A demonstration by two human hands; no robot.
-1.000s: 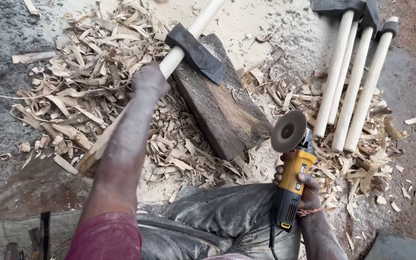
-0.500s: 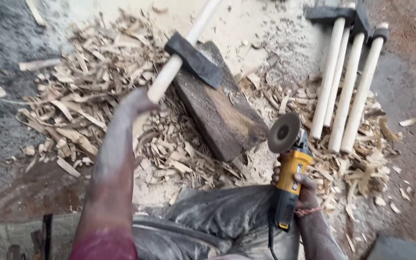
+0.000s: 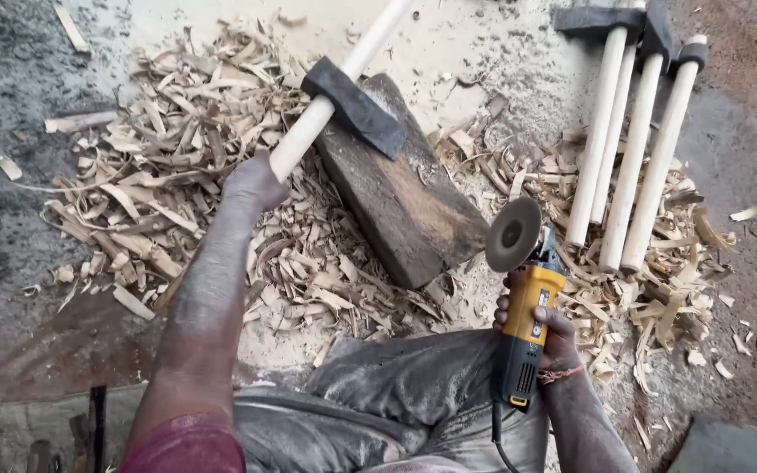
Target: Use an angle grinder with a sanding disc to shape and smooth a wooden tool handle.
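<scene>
A dark wooden block (image 3: 405,197) lies among shavings; on it rests the axe (image 3: 352,105), whose pale handle end the left hand (image 3: 254,181) clasps. The right hand (image 3: 543,328) is wrapped around a yellow angle grinder (image 3: 523,302), disc just beside the block

You're on bare ground (image 3: 10,79): dark grit far left, reddish dirt right, pale dust far mid, shavings (image 3: 168,184) everywhere, flat daylight.

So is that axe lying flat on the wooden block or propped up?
Propped at a slant. The axe head rests on the wooden block, while the left hand holds the pale handle's end.
</scene>
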